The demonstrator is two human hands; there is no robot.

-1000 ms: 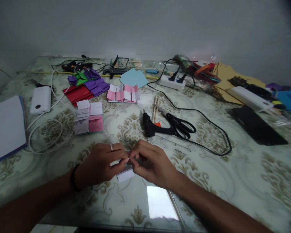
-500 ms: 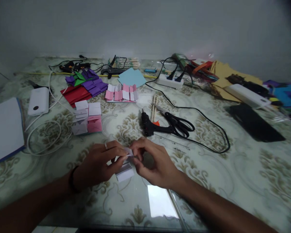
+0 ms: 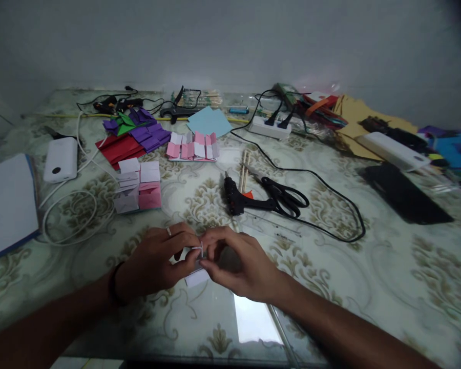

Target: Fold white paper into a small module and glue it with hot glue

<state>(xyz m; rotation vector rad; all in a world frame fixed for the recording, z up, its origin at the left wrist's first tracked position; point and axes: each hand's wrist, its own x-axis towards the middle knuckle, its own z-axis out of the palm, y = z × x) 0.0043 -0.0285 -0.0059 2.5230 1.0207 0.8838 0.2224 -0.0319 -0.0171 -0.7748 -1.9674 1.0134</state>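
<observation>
My left hand (image 3: 165, 256), with a ring and a dark wristband, pinches a small folded white paper piece (image 3: 200, 249) between thumb and forefinger. From the other side, my right hand (image 3: 242, 261) closes its thumb and fingers on the same piece, and the two hands nearly touch. Seen partly edge-on, the piece is mostly covered by fingertips. Just below it lies another pale folded paper (image 3: 196, 278) on the patterned table (image 3: 200, 328); whether the two are joined I cannot tell. Farther left is a block of folded pink and white papers (image 3: 149, 185).
Beyond my hands lie a black glue gun (image 3: 236, 200) and black scissors (image 3: 284, 195). A power strip (image 3: 271, 127) trails a black cable. Farther back are pink-white folded papers (image 3: 194, 147), light blue sheets (image 3: 209, 121) and purple folded papers (image 3: 149, 136). A dark phone (image 3: 407, 195) lies right.
My right hand has moved slightly left, closer to my left hand. The paper's right part, flatter before, now stands edge-on between the fingertips.
</observation>
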